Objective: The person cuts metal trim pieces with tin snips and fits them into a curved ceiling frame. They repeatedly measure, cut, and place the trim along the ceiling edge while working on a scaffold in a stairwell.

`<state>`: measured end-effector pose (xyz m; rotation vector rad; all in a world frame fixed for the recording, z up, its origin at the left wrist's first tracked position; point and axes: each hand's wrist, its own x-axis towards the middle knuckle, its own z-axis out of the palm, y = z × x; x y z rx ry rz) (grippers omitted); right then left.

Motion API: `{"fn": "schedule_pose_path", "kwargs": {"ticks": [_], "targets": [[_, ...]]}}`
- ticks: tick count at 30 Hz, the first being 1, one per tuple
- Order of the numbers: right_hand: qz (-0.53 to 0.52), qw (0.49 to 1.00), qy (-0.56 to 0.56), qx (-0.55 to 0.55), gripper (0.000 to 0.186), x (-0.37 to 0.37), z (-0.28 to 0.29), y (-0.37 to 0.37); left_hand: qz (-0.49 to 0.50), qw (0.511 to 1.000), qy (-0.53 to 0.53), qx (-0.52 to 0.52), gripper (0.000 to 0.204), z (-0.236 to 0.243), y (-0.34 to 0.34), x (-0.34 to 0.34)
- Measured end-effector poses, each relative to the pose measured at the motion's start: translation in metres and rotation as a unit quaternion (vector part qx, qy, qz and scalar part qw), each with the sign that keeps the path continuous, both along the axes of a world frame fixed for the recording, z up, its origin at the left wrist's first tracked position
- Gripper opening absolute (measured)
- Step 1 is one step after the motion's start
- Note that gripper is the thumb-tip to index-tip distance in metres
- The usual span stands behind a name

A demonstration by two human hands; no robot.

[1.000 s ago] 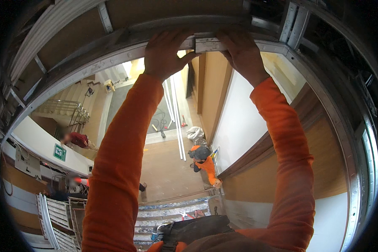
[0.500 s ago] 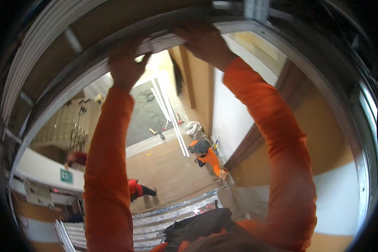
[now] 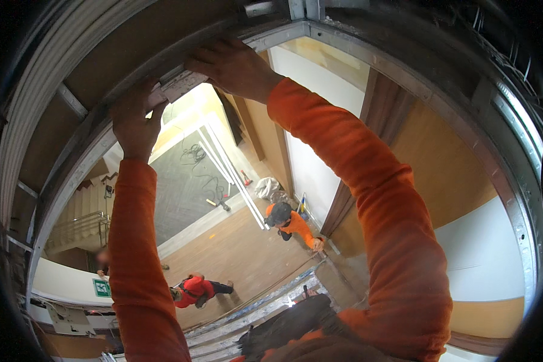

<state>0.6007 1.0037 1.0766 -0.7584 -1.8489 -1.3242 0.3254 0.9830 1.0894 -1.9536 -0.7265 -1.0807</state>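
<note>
Overhead, a grey metal channel [image 3: 184, 86] forms the rim of an opening. My left hand [image 3: 136, 123] grips this channel, its fingers up behind the edge and its thumb on the near side. Between thumb and fingers a short pale section of the rim shows. My right hand [image 3: 232, 67] lies farther right along the same channel, fingers hooked over its upper side; their tips are partly lost in shadow. Both arms reach up in orange sleeves.
Far below, a person in orange with a dark cap [image 3: 280, 214] stands by the wall, and a person in red [image 3: 193, 291] is on the wooden floor. Long white strips [image 3: 232, 163] and cables [image 3: 193, 154] lie there. Slatted scaffold boards [image 3: 223, 332] are under me. Pale pipes [image 3: 33, 114] run at left.
The view has swung, so both hands and the channel appear farther left. Both hands stay on the channel. The person in red shows more fully beside my left arm.
</note>
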Motion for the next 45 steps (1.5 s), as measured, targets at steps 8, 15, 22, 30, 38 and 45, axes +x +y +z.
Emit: {"fn": "schedule_pose_path", "kwargs": {"ticks": [8, 15, 22, 30, 38, 45], "targets": [[0.014, 0.998, 0.003, -0.060, 0.059, 0.002, 0.002, -0.003, 0.034, 0.999, 0.003, -0.009, 0.059, -0.003, 0.002, -0.003], [-0.010, 1.000, -0.011, 0.010, 0.054, 0.005, -0.003, 0.003, 0.047, 0.999, -0.008, -0.003, 0.053, -0.003, 0.001, 0.004], [0.057, 0.996, 0.000, -0.062, 0.060, 0.006, 0.006, 0.008, 0.056, 0.998, -0.006, -0.003, 0.053, -0.006, 0.002, 0.000], [0.011, 0.998, -0.055, 0.028, 0.062, 0.016, 0.008, 0.036, 0.072, 0.997, 0.007, 0.023, 0.050, -0.007, 0.022, -0.016], [0.063, 0.998, -0.017, 0.004, 0.060, 0.001, 0.006, 0.038, 0.196, 0.975, 0.043, 0.093, 0.053, -0.012, 0.037, -0.045], [0.021, 1.000, -0.002, -0.005, 0.053, 0.006, 0.008, 0.030, 0.159, 0.981, 0.040, 0.107, 0.055, -0.006, 0.056, -0.052]]}}
